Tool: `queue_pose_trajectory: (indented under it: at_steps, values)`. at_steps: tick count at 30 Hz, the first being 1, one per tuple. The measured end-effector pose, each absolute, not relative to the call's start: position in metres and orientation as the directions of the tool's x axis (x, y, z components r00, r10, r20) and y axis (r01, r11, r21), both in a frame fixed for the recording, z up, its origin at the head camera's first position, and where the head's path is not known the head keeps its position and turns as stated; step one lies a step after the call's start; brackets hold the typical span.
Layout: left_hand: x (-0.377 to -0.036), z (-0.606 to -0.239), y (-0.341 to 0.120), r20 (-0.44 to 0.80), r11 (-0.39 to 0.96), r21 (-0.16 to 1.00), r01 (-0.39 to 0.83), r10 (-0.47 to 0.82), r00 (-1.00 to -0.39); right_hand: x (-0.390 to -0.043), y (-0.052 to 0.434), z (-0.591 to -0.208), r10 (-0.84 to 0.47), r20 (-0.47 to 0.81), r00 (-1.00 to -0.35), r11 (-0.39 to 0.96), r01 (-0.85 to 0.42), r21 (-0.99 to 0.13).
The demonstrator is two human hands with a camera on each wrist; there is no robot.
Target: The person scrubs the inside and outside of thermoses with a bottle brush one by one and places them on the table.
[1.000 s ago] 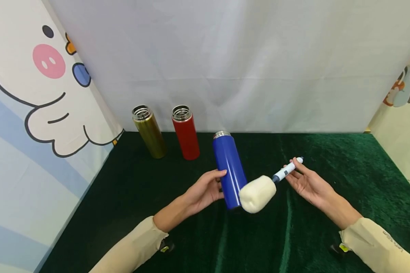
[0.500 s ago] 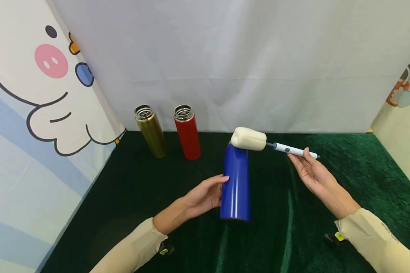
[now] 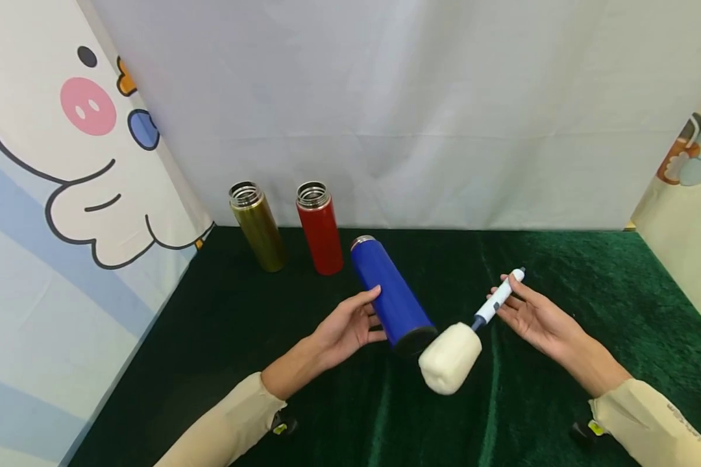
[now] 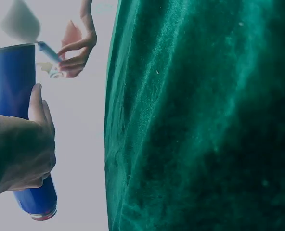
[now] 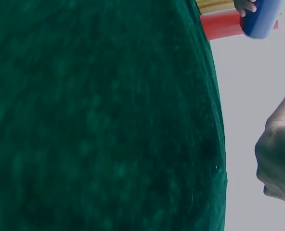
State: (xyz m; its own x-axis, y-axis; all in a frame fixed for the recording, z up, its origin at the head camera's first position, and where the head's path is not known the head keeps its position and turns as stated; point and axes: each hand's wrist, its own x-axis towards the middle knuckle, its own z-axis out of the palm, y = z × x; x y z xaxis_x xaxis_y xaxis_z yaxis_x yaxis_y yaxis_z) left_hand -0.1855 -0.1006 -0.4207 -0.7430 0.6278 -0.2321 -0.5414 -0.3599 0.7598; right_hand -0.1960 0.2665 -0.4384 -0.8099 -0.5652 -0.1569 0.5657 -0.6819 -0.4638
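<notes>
My left hand grips a blue flask, tilted so its base faces me and its steel mouth points away. In the left wrist view the same fingers curl round the blue flask. My right hand pinches the white and blue handle of a sponge bottle brush. Its cream sponge head hangs just below and right of the flask's base. The right wrist view shows only part of my right hand and the blue flask far off.
An olive-gold flask and a red flask stand open-mouthed at the back left of the dark green velvet cloth. White fabric walls close the back, and cartoon-printed panels stand at the left and right sides.
The blue flask went from nearly upright to tilted with its base towards me. The brush swung from the flask's mouth down to beside its base.
</notes>
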Motion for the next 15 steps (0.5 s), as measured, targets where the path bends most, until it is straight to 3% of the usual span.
queue_pose_trajectory:
  at_steps: [3, 6, 11, 15]
  values:
    - [-0.183, -0.42, -0.1, -0.225, -0.385, 0.746, -0.543, 0.622, -0.75, -0.195, 0.268, -0.439, -0.56, -0.1, -0.822, -0.63, 0.502, -0.593]
    - [-0.181, -0.418, -0.098, -0.215, -0.417, 0.725, -0.548, 0.62, -0.755, -0.196, 0.269, -0.439, -0.578, -0.015, -0.816, -0.622, 0.453, -0.639]
    - [-0.178, -0.417, -0.098, -0.22, -0.462, 0.687, -0.56, 0.602, -0.767, -0.197, 0.273, -0.435, -0.61, 0.122, -0.783, -0.679, 0.438, -0.589]
    - [-0.176, -0.418, -0.101, -0.235, -0.485, 0.675, -0.556, 0.573, -0.785, -0.197, 0.28, -0.433, -0.603, 0.128, -0.787, -0.721, 0.468, -0.511]
